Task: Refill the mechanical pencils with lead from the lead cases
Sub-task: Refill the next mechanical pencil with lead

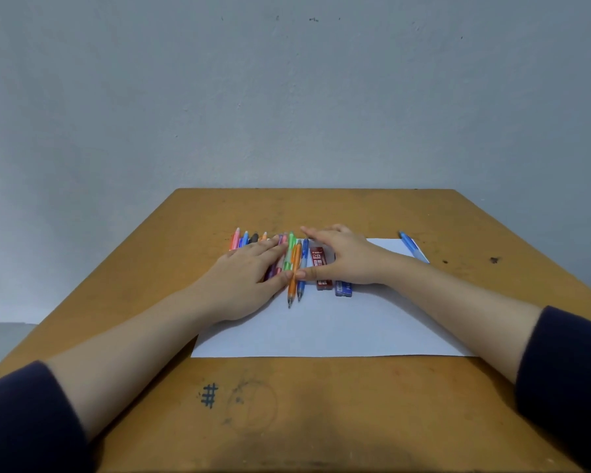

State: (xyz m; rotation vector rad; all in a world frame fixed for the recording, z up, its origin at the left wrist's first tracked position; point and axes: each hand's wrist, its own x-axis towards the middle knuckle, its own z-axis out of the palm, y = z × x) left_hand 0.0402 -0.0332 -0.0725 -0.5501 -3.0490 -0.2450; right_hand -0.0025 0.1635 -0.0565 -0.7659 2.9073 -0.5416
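Several coloured mechanical pencils lie side by side in a row (253, 238) at the far edge of a white paper sheet (328, 332). My left hand (249, 278) lies flat on the row, fingers straight. An orange pencil (293, 271) and a blue pencil (302, 268) lie at the row's right end. My right hand (342, 257) rests with fingers spread over a red 2B lead case (321, 268) and a blue lead case (343, 288); its thumb touches the blue pencil. Another blue pencil (410, 245) lies alone at the paper's far right corner.
The wooden desk (321, 404) has ink scribbles near its front edge. A grey wall stands right behind the desk. Dark sleeves cover both upper forearms at the bottom corners.
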